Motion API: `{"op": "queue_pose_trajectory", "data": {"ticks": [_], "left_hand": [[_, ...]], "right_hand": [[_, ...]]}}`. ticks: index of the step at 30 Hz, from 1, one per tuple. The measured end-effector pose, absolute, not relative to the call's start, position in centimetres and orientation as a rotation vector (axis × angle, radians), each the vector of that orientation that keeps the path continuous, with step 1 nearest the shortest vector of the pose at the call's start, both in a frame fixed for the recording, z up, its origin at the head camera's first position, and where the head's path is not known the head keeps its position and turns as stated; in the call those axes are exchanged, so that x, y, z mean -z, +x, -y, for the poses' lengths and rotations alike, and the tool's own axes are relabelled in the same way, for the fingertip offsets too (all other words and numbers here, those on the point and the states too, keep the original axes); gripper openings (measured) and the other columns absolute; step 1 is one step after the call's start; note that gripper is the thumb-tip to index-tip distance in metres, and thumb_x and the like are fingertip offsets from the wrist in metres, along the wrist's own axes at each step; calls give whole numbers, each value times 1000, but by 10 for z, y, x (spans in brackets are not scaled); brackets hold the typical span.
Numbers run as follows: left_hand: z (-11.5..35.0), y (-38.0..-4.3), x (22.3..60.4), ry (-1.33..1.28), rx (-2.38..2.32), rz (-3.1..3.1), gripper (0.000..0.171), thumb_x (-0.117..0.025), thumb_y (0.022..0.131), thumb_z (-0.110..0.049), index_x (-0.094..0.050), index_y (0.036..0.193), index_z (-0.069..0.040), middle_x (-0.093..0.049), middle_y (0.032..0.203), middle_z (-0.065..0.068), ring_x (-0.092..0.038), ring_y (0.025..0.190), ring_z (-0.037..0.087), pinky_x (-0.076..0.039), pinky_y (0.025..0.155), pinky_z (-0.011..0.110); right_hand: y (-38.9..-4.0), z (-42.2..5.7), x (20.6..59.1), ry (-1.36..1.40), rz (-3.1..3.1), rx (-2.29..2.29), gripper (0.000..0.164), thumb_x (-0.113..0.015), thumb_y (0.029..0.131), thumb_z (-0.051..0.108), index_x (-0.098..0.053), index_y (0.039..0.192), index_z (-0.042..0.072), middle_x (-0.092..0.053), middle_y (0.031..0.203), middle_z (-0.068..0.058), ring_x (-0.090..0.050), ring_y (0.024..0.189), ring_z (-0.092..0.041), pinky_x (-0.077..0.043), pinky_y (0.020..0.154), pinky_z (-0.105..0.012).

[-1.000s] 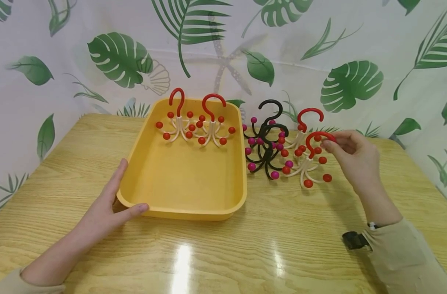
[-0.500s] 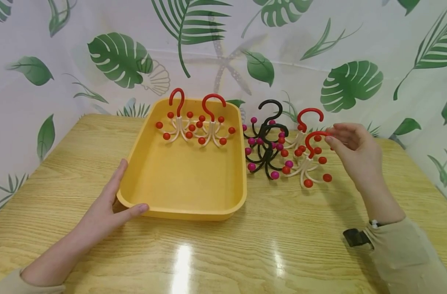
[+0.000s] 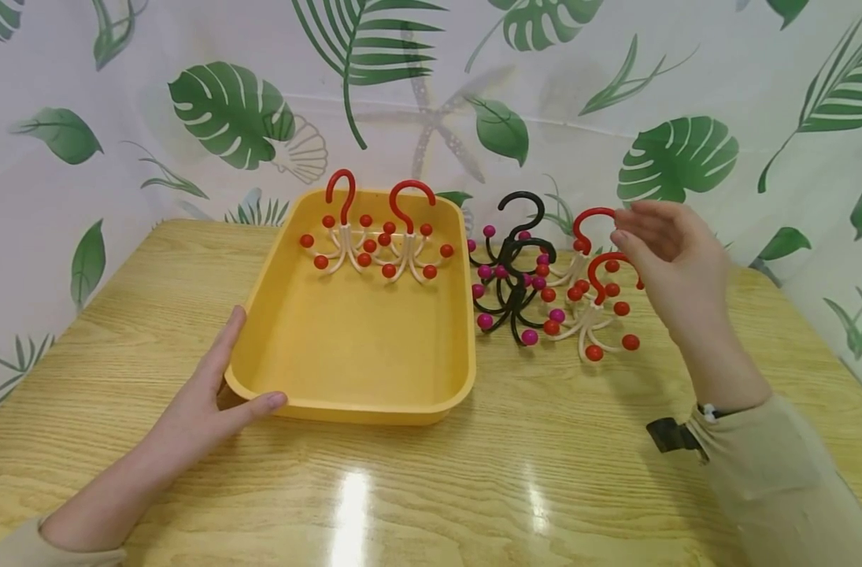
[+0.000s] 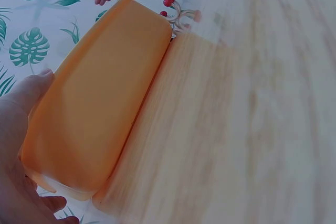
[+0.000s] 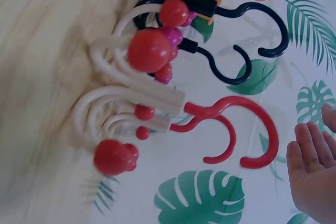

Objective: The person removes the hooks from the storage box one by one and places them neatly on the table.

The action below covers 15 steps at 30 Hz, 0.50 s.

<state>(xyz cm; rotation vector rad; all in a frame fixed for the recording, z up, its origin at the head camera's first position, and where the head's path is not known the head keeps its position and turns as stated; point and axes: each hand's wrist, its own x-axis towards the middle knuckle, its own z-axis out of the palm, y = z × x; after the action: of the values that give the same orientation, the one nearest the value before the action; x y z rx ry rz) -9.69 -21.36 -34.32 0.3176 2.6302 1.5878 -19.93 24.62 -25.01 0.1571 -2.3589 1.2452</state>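
Observation:
My left hand (image 3: 205,403) holds the near-left corner of a yellow tray (image 3: 353,410), thumb along the front rim and fingers on the left side. Inside the tray, at its far end, stand two white ball-tipped hangers with red hooks, a left one (image 3: 345,236) and a right one (image 3: 410,246). My right hand (image 3: 688,276) is raised with relaxed fingers beside two more such hangers, a front one (image 3: 596,311) and a back one (image 3: 578,266). Its fingertips overlap the back red hook in the head view; the right wrist view shows them apart from the hooks.
Two black hangers with pink balls, a front one (image 3: 516,298) and a back one (image 3: 506,250), stand between the tray and the white hangers, their arms crowded together. Wood-grain table (image 3: 530,472) lies in front. A leaf-patterned cloth (image 3: 558,87) hangs behind.
My right hand has let go of the front red hook and moved up and back towards the rear one. The left hand and tray have not moved.

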Motion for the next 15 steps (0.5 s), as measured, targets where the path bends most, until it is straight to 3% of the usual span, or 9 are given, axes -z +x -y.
{"op": "queue_pose_trajectory", "data": {"ticks": [15], "left_hand": [[214, -96, 343, 319, -1599, -2616, 103, -72, 87, -25, 8, 151, -36, 8, 158, 0, 1, 143, 33, -7, 109, 63]], "right_hand": [[-214, -171, 227, 455, 2322, -1325, 36, -68, 89, 14, -58, 123, 4, -66, 116, -8, -61, 107, -13, -47, 92, -23]]}}
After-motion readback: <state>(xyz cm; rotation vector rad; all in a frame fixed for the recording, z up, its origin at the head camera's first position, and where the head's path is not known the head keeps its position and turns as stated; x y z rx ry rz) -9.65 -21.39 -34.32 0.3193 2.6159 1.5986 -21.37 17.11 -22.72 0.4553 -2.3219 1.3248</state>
